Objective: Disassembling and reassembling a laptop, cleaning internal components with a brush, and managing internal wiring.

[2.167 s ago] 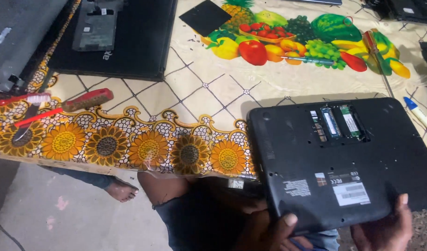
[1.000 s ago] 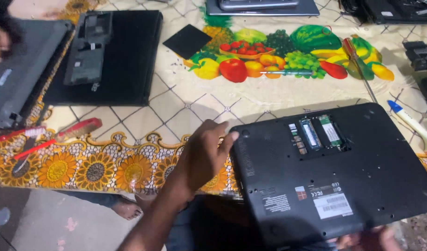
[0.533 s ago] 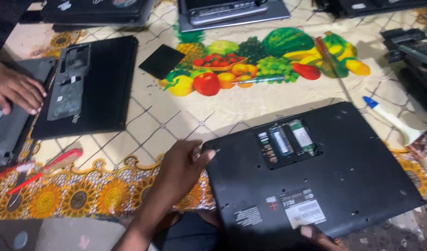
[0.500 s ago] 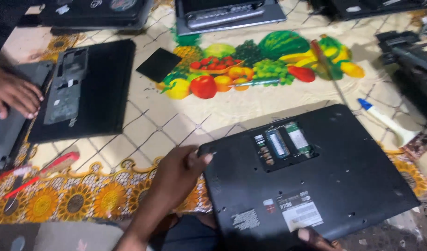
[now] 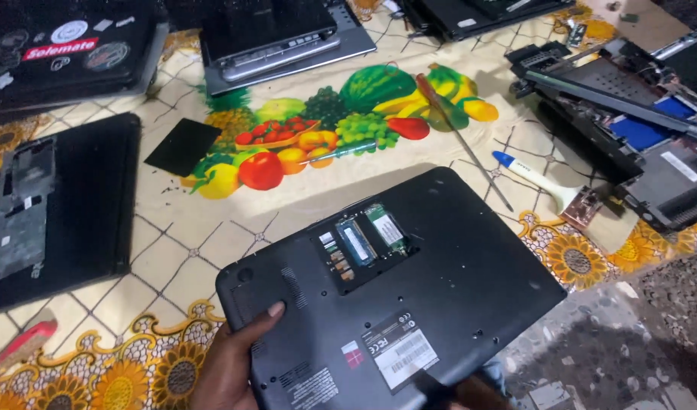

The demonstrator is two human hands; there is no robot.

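your left hand [image 5: 231, 364] grips the upturned black laptop [image 5: 409, 304] at its near-left edge, fingers wrapped under, long axis running right; right hand mostly hidden.

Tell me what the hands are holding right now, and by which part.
The left hand grips the upturned black laptop at its near left edge, fingers on the underside. The right hand is barely in view at the near edge; its hold cannot be told.
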